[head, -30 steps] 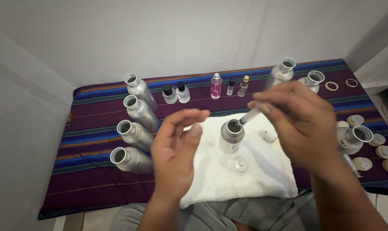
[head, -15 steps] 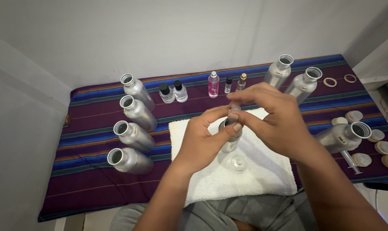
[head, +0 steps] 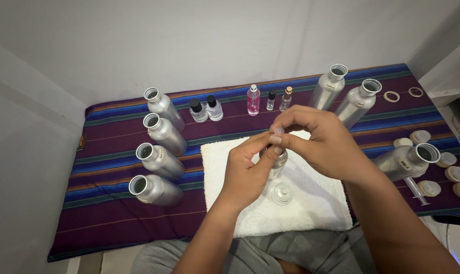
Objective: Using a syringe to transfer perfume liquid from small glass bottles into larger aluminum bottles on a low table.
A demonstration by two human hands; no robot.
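Observation:
My left hand (head: 245,172) wraps around a small aluminium bottle (head: 279,163) standing on a white towel (head: 311,203). My right hand (head: 321,144) is over the bottle's mouth. Its fingertips pinch a small clear piece (head: 278,132), and my left thumb and forefinger touch the same spot. The hands hide most of the bottle and its opening. A little clear glass jar (head: 282,193) sits on the towel just in front of the bottle.
A striped purple cloth (head: 113,203) covers the table. Several open aluminium bottles (head: 161,134) line its left side, and two tall ones (head: 329,86) stand at the back right. Small vials (head: 252,100) stand at the back. At the right are another bottle (head: 407,160), a syringe (head: 417,190) and round caps (head: 458,174).
My left hand has come in from the open and closed around the bottle. My right hand has lowered its small clear piece to the bottle's mouth, so the fingertips of both hands now meet.

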